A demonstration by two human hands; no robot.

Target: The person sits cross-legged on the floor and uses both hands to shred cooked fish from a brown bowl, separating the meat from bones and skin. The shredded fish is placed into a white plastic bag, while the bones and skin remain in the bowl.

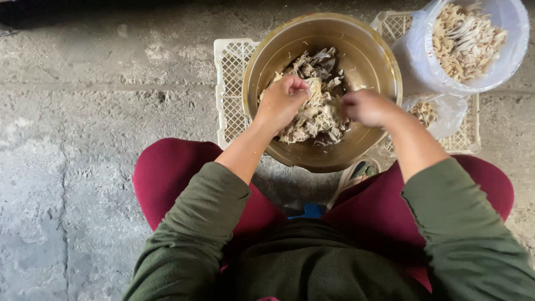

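The left hand (281,99) is closed in a fist around a clump of pale shredded mushrooms (317,111), which lie heaped in the middle of a round metal bowl (368,56). The right hand (368,107) is blurred; its fingers look curled near the heap, but I cannot tell if its grip is closed on any piece.

To tear the clump well, I judge it is better to hold it low over the bowl, so the strips fall back inside, and to pull along the fibres — not across them.

Both forearms come in from the knees and meet over the bowl, with the wrists bent down and the green sleeves (195,223) pushed up. The bowl rests on a white plastic crate (228,83) on the concrete floor (83,139). At the upper right, well apart from the hands, a plastic-lined bucket (507,61) holds more pale mushroom strips — and a small clear bag (440,111) lies just below it.
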